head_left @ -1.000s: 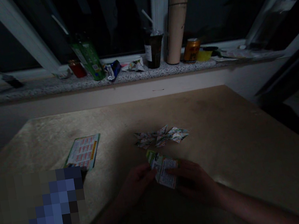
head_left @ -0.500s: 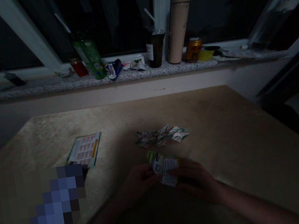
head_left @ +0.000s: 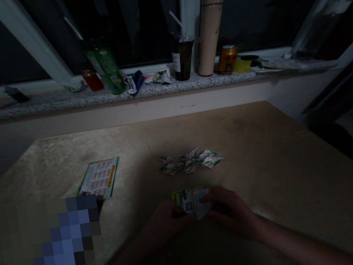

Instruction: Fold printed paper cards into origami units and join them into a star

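Observation:
In dim light, my left hand and my right hand both pinch a small printed paper sheet, green and white, held low over the tan table. The paper lies nearly flat between my fingertips. Just beyond it on the table rest several folded paper pieces clustered in a row.
A printed flyer lies on the table's left. A blurred-out patch covers the lower left. The stone windowsill behind holds a green bottle, a dark cup with straw, a tall beige tube, a gold can and wrappers.
The paper sheet has come down from a tilted, raised pose to lie flatter and lower between my hands. My hands have drawn slightly closer together.

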`<state>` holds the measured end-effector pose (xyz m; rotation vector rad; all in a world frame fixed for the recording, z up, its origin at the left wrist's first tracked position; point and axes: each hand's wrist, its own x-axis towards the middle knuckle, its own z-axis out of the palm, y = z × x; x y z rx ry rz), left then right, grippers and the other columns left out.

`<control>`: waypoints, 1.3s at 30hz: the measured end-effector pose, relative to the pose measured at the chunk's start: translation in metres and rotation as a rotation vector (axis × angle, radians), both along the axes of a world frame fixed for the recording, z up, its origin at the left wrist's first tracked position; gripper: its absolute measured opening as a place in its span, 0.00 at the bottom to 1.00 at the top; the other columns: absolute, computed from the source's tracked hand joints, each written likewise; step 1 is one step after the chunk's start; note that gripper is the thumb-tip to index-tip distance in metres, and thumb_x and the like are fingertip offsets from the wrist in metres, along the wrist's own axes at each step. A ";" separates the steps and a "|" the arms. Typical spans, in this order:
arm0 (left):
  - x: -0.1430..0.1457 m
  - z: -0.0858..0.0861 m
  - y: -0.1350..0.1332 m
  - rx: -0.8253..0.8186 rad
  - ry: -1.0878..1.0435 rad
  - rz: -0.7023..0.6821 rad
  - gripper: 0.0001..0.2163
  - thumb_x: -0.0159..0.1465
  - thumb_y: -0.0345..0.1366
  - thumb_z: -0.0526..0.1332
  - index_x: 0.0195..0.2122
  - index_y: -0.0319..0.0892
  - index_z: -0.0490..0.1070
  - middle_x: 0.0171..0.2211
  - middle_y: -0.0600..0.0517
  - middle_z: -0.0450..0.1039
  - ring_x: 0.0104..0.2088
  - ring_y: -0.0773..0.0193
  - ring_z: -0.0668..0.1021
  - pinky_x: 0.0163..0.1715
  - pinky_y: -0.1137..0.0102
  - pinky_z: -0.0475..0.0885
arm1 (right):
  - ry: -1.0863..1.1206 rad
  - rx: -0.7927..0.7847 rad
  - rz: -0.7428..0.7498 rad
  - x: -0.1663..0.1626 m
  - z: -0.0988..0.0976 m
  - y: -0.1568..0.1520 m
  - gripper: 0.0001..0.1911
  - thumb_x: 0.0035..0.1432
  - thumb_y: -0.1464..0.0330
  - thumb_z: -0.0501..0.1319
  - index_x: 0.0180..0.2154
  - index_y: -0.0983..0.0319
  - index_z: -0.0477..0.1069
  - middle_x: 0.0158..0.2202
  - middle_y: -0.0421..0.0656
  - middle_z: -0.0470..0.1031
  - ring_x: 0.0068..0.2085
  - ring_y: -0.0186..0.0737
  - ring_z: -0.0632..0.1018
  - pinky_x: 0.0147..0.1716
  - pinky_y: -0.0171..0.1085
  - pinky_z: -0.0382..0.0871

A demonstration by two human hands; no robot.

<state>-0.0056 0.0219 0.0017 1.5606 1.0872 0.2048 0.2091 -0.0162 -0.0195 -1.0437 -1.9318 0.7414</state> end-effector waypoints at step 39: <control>0.003 -0.001 0.005 -0.112 -0.173 -0.103 0.11 0.59 0.41 0.59 0.36 0.39 0.74 0.30 0.54 0.75 0.31 0.63 0.74 0.31 0.73 0.66 | 0.369 -0.604 -0.221 -0.027 0.008 0.023 0.16 0.47 0.62 0.64 0.33 0.59 0.58 0.20 0.32 0.62 0.21 0.30 0.65 0.17 0.28 0.57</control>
